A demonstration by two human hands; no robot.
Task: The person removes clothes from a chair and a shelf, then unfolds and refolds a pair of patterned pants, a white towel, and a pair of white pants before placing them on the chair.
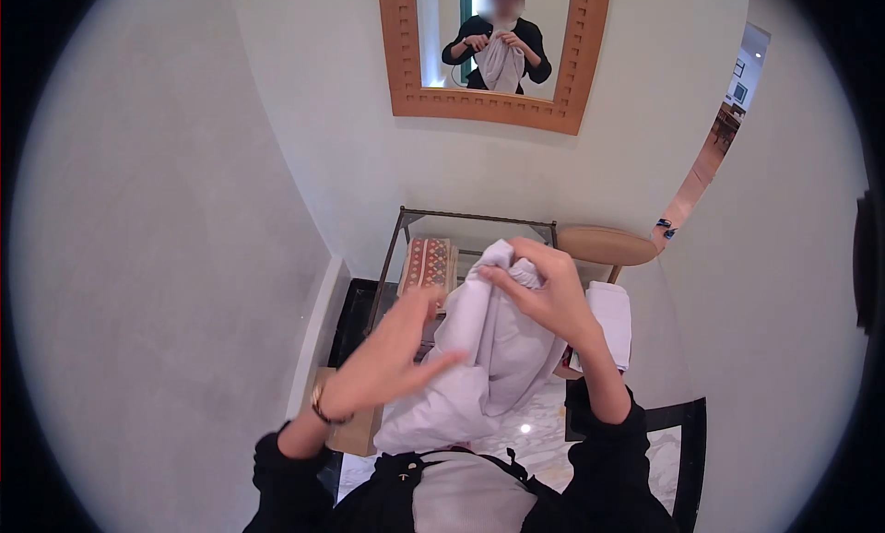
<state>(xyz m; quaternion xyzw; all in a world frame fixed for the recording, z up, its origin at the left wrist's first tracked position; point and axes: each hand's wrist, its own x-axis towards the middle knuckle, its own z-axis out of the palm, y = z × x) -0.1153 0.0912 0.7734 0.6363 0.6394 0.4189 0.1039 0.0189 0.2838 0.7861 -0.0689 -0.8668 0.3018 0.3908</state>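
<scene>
A pale, whitish cloth hangs in loose folds in front of my body. My right hand pinches its bunched top edge between thumb and fingers. To the left of the cloth, my left hand is open, slightly blurred, its thumb and fingers spread and its thumb overlapping the fabric. A bracelet circles my left wrist. The lower end of the cloth reaches down to my waist.
Behind the cloth stands a metal-framed glass table with a red patterned stack. A brown padded chair and folded white cloth are at right. A cardboard box sits low left. A wood-framed mirror hangs ahead.
</scene>
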